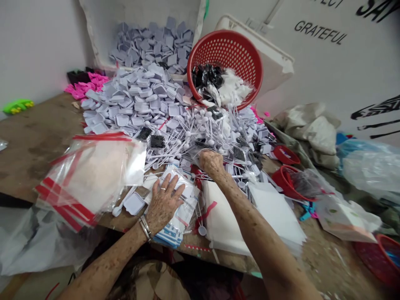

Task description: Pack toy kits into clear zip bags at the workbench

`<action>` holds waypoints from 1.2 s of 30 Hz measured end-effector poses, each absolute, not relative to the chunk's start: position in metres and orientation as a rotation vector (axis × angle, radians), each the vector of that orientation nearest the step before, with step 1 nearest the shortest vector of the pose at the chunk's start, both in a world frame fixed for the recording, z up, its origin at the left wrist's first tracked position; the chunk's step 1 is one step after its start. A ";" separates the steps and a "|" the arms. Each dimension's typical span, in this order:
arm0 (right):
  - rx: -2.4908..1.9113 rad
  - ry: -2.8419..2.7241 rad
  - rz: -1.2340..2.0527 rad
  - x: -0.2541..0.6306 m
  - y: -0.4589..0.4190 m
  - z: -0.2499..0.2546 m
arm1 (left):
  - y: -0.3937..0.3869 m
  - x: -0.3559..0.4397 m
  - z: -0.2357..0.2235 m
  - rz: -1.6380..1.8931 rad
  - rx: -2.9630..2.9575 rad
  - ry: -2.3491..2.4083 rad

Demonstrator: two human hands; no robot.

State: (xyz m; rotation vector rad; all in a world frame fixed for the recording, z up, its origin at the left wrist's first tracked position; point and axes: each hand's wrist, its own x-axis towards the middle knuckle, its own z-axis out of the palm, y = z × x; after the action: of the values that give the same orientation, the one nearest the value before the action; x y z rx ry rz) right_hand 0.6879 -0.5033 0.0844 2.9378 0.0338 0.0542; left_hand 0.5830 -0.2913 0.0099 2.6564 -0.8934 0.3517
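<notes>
Fingers (171, 188) of my left hand (163, 205) lie spread on a clear plastic bag (185, 212), while my right hand (211, 163) bunches closed against round-headed plastic sticks (190, 133).

A packing workshop: a wooden workbench (37, 137) heaped with loose plastic parts (134, 100) and zip bags (90, 179).

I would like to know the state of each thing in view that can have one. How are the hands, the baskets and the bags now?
Left hand: open, flat on filled plastic packets.
Right hand: fingers bunched at white plastic sticks, grip unclear.
Red basket: tilted, holding black and white pieces.
Zip bags: lying in a loose stack.
Grey plastic trays: heaped loosely.
Small red basket: tipped over.
</notes>
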 end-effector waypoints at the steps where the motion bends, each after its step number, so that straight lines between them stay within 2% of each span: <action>1: 2.931 0.032 0.067 0.686 -0.502 0.084 | -0.291 0.583 0.010 0.349 2.657 -0.892; 8: 2.902 -0.026 0.220 0.646 -0.510 0.104 | -0.290 0.584 0.009 0.340 2.650 -0.897; 14: 3.091 -0.103 0.942 0.540 -0.532 0.120 | -0.290 0.580 0.024 0.315 2.592 -0.929; 18: 3.521 -0.591 0.735 0.475 -0.527 0.110 | -0.298 0.573 0.042 0.269 2.410 -1.239; 21: 3.621 -0.837 0.620 0.449 -0.520 0.099 | -0.310 0.567 0.054 0.216 2.433 -1.315; 26: 3.664 -0.774 0.494 0.435 -0.509 0.090 | -0.326 0.553 0.061 0.281 2.640 -1.133; 32: 3.782 -0.738 0.425 0.451 -0.479 0.080 | -0.326 0.541 0.052 0.473 2.554 -0.901; 36: 3.893 -0.741 0.477 0.479 -0.456 0.062 | -0.324 0.541 0.050 0.373 2.449 -0.819</action>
State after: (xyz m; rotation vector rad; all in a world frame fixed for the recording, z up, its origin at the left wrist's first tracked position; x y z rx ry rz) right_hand 0.4787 -0.4556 0.0622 3.8930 -0.7414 0.4769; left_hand 0.5408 -0.3241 0.0499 2.4486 -0.8194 0.3725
